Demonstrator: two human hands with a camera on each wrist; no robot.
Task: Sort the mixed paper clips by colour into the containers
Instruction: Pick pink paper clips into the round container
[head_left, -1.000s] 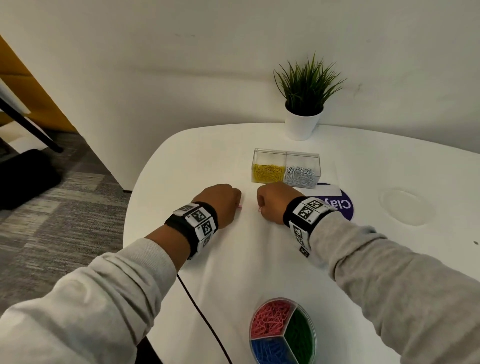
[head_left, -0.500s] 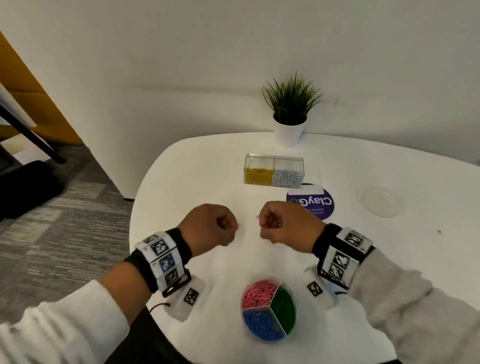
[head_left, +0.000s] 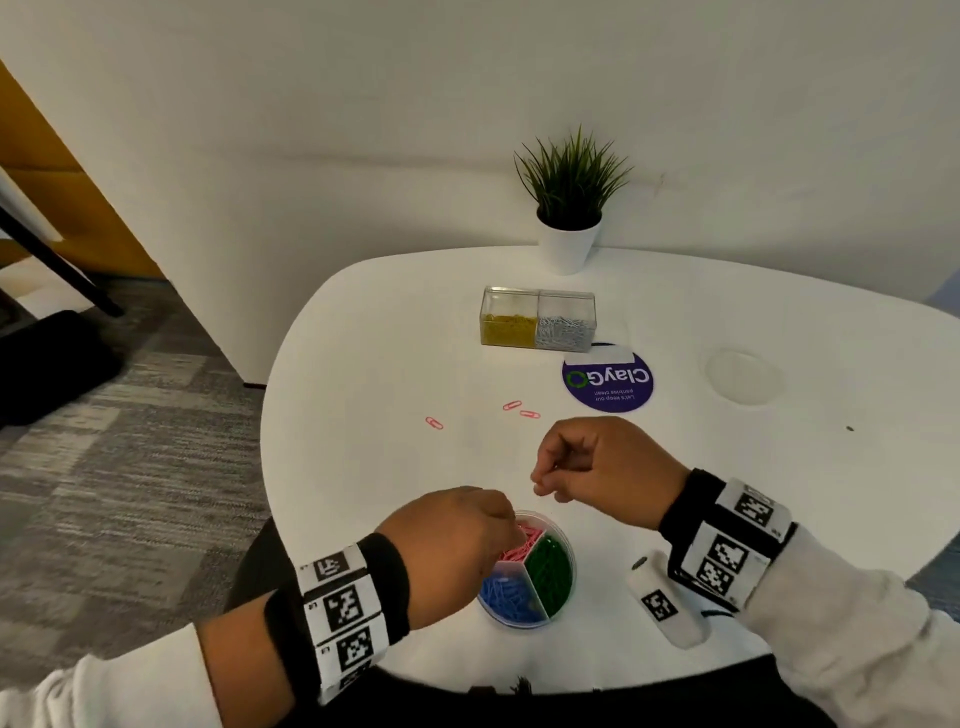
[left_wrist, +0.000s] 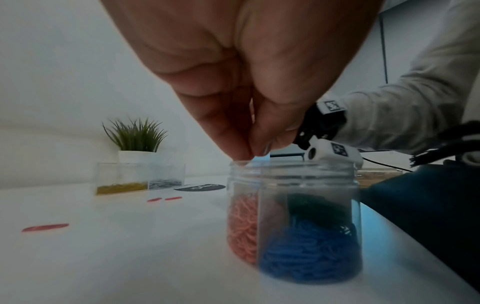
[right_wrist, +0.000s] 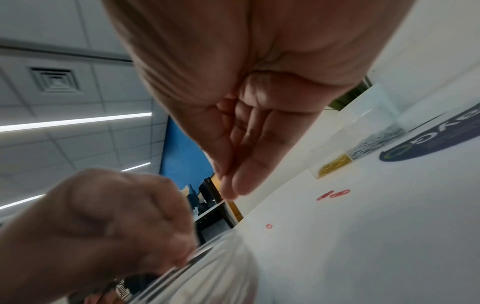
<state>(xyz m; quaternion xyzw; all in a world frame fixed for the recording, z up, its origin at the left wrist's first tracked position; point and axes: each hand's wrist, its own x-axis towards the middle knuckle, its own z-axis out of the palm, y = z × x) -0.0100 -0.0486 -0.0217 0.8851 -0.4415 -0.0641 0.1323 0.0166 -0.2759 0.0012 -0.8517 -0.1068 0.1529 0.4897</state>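
The round divided jar (head_left: 563, 597) stood at the table's (head_left: 363, 467) near edge, under the left hand (head_left: 457, 551), with the right hand (head_left: 602, 467) behind it. Three loose clips (head_left: 519, 409) lay farther back. Behind them sat the two-part box (head_left: 538, 325), a sticker (head_left: 608, 382) to its right and the potted plant (head_left: 569, 208) rearmost.

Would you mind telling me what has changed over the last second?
Both hands drew back from mid-table: the left hand now pinches over the round jar's pink section; the right hand hovers beside it, fingers pinched. Three pink clips are uncovered. The clear box stayed.

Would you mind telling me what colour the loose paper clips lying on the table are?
Pink; the three loose paper clips show best in the head view.
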